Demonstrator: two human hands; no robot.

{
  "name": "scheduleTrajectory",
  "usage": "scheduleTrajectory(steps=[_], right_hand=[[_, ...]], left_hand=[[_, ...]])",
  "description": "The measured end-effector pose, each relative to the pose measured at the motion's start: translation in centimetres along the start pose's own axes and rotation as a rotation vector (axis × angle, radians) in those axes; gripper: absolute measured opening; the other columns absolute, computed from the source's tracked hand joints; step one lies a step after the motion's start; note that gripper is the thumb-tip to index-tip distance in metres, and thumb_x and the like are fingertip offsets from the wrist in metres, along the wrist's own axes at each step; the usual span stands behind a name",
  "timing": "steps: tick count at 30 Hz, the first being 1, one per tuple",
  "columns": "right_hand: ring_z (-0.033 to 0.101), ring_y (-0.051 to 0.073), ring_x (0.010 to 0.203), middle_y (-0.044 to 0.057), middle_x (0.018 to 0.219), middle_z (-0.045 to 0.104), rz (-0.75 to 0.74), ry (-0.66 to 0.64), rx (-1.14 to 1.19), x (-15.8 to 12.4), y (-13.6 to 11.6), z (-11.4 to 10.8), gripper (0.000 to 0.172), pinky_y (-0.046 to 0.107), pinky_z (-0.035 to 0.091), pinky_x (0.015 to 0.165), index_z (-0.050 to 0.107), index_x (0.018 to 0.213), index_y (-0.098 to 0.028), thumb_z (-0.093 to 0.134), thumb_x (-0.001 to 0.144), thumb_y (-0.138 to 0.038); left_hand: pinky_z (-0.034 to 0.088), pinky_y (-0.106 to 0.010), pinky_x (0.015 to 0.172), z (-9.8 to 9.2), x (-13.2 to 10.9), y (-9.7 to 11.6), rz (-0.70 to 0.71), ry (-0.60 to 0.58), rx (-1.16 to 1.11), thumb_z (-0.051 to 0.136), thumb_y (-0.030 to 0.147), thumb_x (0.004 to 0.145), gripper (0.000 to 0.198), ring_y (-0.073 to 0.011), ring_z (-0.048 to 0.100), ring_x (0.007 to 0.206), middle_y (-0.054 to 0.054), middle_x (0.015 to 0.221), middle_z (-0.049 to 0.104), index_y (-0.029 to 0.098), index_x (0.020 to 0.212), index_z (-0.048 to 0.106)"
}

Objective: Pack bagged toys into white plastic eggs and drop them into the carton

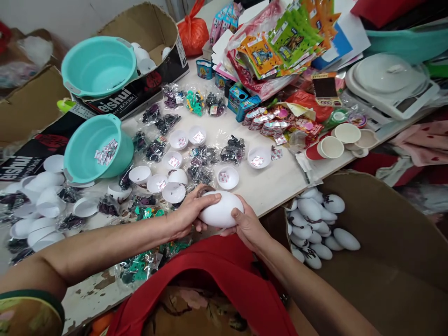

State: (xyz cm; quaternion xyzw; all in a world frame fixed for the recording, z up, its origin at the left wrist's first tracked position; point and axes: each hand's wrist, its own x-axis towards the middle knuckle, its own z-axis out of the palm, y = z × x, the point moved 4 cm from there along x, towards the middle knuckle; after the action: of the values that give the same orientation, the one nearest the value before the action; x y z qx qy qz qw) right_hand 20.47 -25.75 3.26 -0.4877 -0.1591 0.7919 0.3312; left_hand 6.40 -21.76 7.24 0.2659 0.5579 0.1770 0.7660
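A white plastic egg (220,210) is held between both hands near the table's front edge. My left hand (192,210) is closed round its left end, thumb lying on top. My right hand (247,221) grips the right end, with the thumb pressed on the shell. A dark printed mark shows at the egg's upper left. Beyond the hands lie several white egg halves (227,178), some holding small pink-and-white packets (174,161). Clear bags of dark plastic parts (233,149) and bags of green parts (140,266) lie among them.
Two turquoise basins (79,161) stand at the left, one of them on a cardboard box (154,84). A box (385,242) at the right below the table holds several closed eggs (310,210). Paper cups (331,148), a kitchen scale (388,84) and colourful packets (294,42) sit farther back.
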Motion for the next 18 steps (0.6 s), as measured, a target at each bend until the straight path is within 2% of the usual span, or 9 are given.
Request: scheduleTrajectory(steps=[3, 6, 8, 9, 11, 12, 13, 15, 18], right_hand=[[0.066, 0.019, 0.060, 0.010, 0.102, 0.063, 0.027, 0.078, 0.006, -0.1, 0.6, 0.5, 0.076, 0.026, 0.055, 0.041, 0.041, 0.116, -0.024, 0.072, 0.062, -0.068], [0.066, 0.019, 0.061, 0.009, 0.101, 0.062, -0.006, 0.050, -0.015, -0.1, 0.6, 0.4, 0.080, 0.029, 0.056, 0.043, 0.038, 0.117, -0.024, 0.073, 0.060, -0.069], [0.066, 0.022, 0.064, 0.009, 0.103, 0.061, -0.060, -0.032, -0.061, -0.1, 0.0, 0.2, 0.091, 0.035, 0.058, 0.048, 0.032, 0.123, -0.027, 0.074, 0.055, -0.072], [0.067, 0.023, 0.070, 0.009, 0.107, 0.060, -0.103, -0.062, -0.106, -0.1, -0.6, 0.0, 0.096, 0.038, 0.059, 0.053, 0.030, 0.127, -0.029, 0.074, 0.053, -0.072], [0.064, 0.028, 0.089, 0.010, 0.119, 0.054, -0.242, -0.047, -0.249, -0.3, -1.9, -0.7, 0.103, 0.044, 0.059, 0.071, 0.031, 0.131, -0.030, 0.079, 0.049, -0.069], [0.061, 0.030, 0.099, 0.011, 0.124, 0.051, -0.326, -0.005, -0.328, -0.3, -2.5, -1.1, 0.104, 0.044, 0.056, 0.080, 0.033, 0.131, -0.030, 0.082, 0.047, -0.065], [0.056, 0.031, 0.107, 0.011, 0.128, 0.048, -0.412, 0.049, -0.401, -0.4, -3.0, -1.5, 0.105, 0.044, 0.053, 0.087, 0.035, 0.131, -0.029, 0.085, 0.045, -0.062], [0.050, 0.033, 0.114, 0.011, 0.132, 0.044, -0.554, 0.136, -0.506, -0.6, -3.3, -2.1, 0.107, 0.045, 0.046, 0.097, 0.036, 0.130, -0.028, 0.087, 0.042, -0.060], [0.046, 0.035, 0.119, 0.012, 0.132, 0.041, -0.682, 0.176, -0.555, -1.2, -2.4, -2.6, 0.107, 0.048, 0.040, 0.103, 0.039, 0.125, -0.028, 0.087, 0.035, -0.062]], left_hand=[[0.035, -0.016, 0.025, -0.2, 0.2, -0.2, -0.042, 0.028, -0.003, 0.064, 0.052, 0.076, 0.049, -0.0079, 0.050, 0.036, 0.000, 0.076, 0.056, 0.019, 0.110, 0.048], [0.036, -0.017, 0.028, -0.6, 0.3, -0.1, -0.050, -0.012, 0.064, 0.062, 0.053, 0.078, 0.050, -0.0093, 0.051, 0.039, -0.001, 0.076, 0.057, 0.020, 0.112, 0.047], [0.047, -0.020, 0.041, -0.8, 0.3, 0.6, 0.085, -0.065, 0.169, 0.067, 0.051, 0.076, 0.051, -0.0134, 0.060, 0.057, -0.004, 0.086, 0.059, 0.021, 0.113, 0.049], [0.053, -0.023, 0.053, -0.9, 0.2, 1.1, 0.198, -0.093, 0.229, 0.072, 0.048, 0.073, 0.052, -0.0171, 0.064, 0.074, -0.006, 0.097, 0.059, 0.021, 0.113, 0.050], [0.054, -0.031, 0.082, -1.0, -0.1, 2.1, 0.404, -0.142, 0.314, 0.080, 0.040, 0.066, 0.064, -0.0243, 0.055, 0.109, -0.010, 0.121, 0.050, 0.023, 0.119, 0.049], [0.051, -0.034, 0.090, -1.1, -0.2, 2.4, 0.454, -0.164, 0.320, 0.082, 0.039, 0.064, 0.073, -0.0264, 0.050, 0.117, -0.010, 0.129, 0.044, 0.025, 0.125, 0.045], [0.050, -0.037, 0.092, -1.1, -0.2, 2.6, 0.449, -0.190, 0.305, 0.082, 0.039, 0.063, 0.082, -0.0272, 0.049, 0.117, -0.011, 0.132, 0.041, 0.027, 0.132, 0.038], [0.053, -0.038, 0.083, -0.9, -0.1, 2.6, 0.347, -0.237, 0.247, 0.081, 0.041, 0.065, 0.091, -0.0251, 0.054, 0.107, -0.012, 0.130, 0.041, 0.031, 0.137, 0.026], [0.054, -0.031, 0.075, -0.4, -0.6, 2.4, 0.255, -0.296, 0.216, 0.084, 0.033, 0.062, 0.085, -0.0201, 0.056, 0.098, -0.007, 0.123, 0.044, 0.033, 0.130, 0.032]])
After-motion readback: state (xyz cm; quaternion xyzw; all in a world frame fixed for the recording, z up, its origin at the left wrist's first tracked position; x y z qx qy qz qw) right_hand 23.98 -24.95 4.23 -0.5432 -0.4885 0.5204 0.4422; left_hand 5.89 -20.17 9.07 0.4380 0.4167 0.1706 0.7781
